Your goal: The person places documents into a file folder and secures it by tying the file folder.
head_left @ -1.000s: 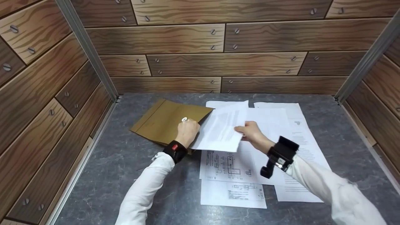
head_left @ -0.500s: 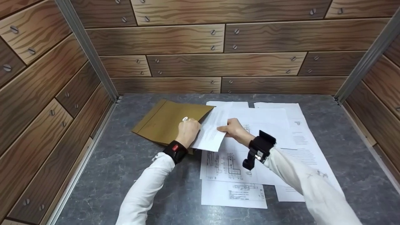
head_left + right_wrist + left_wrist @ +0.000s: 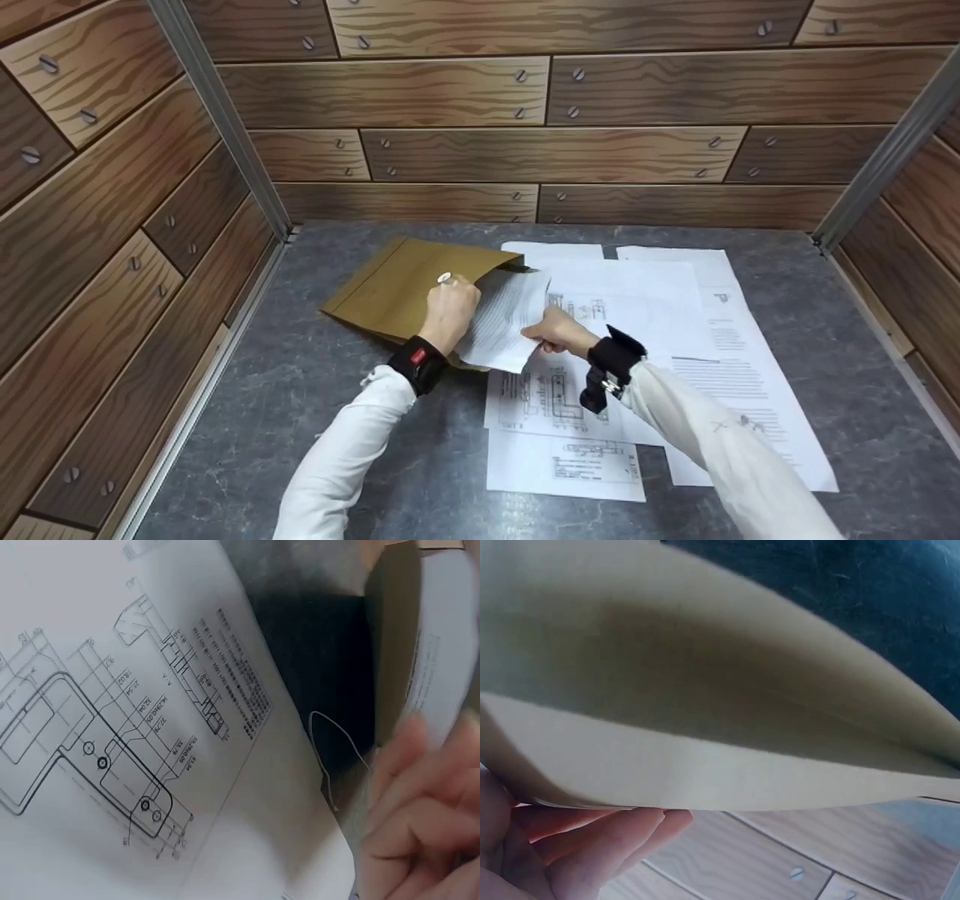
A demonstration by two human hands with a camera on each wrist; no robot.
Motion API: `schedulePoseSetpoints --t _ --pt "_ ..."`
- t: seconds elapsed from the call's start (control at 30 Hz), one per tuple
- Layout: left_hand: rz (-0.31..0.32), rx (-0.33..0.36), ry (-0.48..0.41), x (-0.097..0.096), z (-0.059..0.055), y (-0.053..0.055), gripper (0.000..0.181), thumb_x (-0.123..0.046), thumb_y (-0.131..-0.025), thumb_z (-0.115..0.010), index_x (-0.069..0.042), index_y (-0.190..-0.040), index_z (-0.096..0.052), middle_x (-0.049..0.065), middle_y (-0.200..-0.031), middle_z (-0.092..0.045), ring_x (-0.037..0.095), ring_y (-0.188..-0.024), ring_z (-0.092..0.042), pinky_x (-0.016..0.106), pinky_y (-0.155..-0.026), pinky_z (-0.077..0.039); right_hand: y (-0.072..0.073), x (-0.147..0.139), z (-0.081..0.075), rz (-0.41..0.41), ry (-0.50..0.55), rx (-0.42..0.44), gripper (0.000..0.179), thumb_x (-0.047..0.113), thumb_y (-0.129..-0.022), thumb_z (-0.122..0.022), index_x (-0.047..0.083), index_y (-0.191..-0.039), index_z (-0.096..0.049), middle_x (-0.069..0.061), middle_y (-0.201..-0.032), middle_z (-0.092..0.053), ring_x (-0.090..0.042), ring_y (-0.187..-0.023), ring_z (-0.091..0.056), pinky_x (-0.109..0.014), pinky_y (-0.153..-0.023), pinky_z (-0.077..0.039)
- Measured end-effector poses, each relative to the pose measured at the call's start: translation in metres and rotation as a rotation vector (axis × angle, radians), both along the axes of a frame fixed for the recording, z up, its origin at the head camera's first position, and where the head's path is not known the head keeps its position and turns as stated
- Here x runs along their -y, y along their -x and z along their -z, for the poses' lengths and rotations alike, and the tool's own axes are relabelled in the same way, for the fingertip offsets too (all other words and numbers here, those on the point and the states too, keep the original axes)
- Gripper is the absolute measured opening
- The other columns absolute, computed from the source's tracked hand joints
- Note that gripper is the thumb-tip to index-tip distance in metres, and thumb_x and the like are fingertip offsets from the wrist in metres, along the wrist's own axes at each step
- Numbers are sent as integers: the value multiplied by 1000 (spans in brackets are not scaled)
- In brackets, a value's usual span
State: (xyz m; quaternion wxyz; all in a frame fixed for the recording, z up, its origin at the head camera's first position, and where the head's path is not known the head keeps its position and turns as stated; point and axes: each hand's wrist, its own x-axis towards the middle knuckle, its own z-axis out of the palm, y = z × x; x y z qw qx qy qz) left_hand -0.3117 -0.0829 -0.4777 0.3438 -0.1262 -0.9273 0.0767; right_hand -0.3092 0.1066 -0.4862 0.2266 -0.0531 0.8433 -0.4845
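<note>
A brown paper envelope [image 3: 397, 281] lies at the left with its mouth facing right, a small white disc [image 3: 445, 277] on top. My left hand [image 3: 452, 307] grips the mouth's upper edge; the left wrist view looks into the gaping envelope [image 3: 705, 697], the fingers [image 3: 600, 847] curled against its outer side. A printed white sheet [image 3: 506, 319] sits partly inside the mouth, its hidden end under the upper flap. My right hand [image 3: 561, 331] pinches the sheet's right edge, thumb on top. In the right wrist view the sheet [image 3: 442, 637] bends beside the envelope's brown edge.
Several printed sheets overlap on the dark grey table [image 3: 247, 420]. Drawing sheets [image 3: 562, 465] lie in the middle, text pages [image 3: 739, 390] at the right. A thin white string [image 3: 326, 757] loops near the drawing. Wood-patterned walls [image 3: 450, 97] enclose the back and sides.
My right hand has moved left with the sheet, then slightly nearer, and less of the sheet shows outside the envelope. The sheet now bows. The left hand keeps its hold on the envelope.
</note>
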Motion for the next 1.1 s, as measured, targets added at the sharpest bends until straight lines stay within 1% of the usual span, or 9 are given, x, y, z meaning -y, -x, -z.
schedulePoseSetpoints --t 0.17,0.37,0.43,0.6,0.67,0.73,0.83,0.97,1.1 --pt "-13 14 -7 -3 0 -2 15 -11 -78 -56 2 -73 -60 6 -59 -54 17 -48 -54 31 -38 -44 1 13 -6 -10 -92 -76 23 8 -81 -65 0 -66 -49 1 -40 -39 -5 -33 -35 -18 -34 -25" --pt "-22 83 -1 -5 -2 -4 14 -10 -79 -55 1 -74 -61 6 -61 -55 16 -50 -55 31 -38 -45 10 29 -17 107 58 106 16 4 -81 -66 -5 -73 -55 2 -39 -42 -4 -32 -40 -15 -34 -33" --pt "-22 85 -7 -5 -2 -3 14 -10 -79 -55 1 -73 -61 6 -61 -55 17 -50 -55 31 -39 -46 20 27 -2 98 177 145 13 2 -80 -66 -6 -73 -59 -4 -43 -49 -8 -33 -45 -17 -34 -36" --pt "-28 75 -27 -2 -2 -2 14 -11 -79 -56 1 -72 -60 6 -61 -54 18 -50 -56 32 -39 -46 70 7 88 81 471 202 17 0 -78 -67 -10 -69 -56 -18 -56 -59 -21 -49 -61 -25 -46 -49" --pt "-37 74 -27 -2 -2 -3 15 -12 -80 -56 1 -73 -60 6 -61 -54 18 -49 -56 31 -39 -46 82 6 114 133 477 204 20 1 -79 -66 -13 -73 -54 -25 -64 -60 -27 -60 -64 -29 -56 -52" --pt "-42 76 -21 -2 -2 -4 16 -12 -80 -56 3 -74 -61 7 -61 -55 17 -50 -56 31 -39 -46 72 13 107 179 436 195 17 -1 -83 -61 -15 -81 -53 -29 -71 -60 -31 -66 -64 -32 -61 -52" --pt "-40 69 -9 -3 -4 -6 19 -10 -80 -54 7 -79 -62 10 -63 -56 17 -50 -55 31 -39 -45 74 21 119 162 482 246 16 -3 -81 -62 -17 -80 -53 -32 -72 -59 -35 -68 -63 -34 -61 -52" --pt "-46 65 -5 -5 -6 -9 23 -9 -81 -52 12 -85 -62 13 -65 -59 17 -50 -56 31 -40 -46 94 26 155 141 609 309 17 -6 -77 -65 -14 -74 -50 -31 -68 -58 -36 -66 -63 -34 -60 -52" --pt "-41 73 -2 -4 -6 -12 23 -6 -81 -51 12 -86 -62 14 -65 -60 18 -50 -57 31 -40 -46 72 41 117 201 575 263 15 -6 -80 -62 -9 -72 -49 -31 -69 -58 -35 -66 -63 -34 -62 -52"
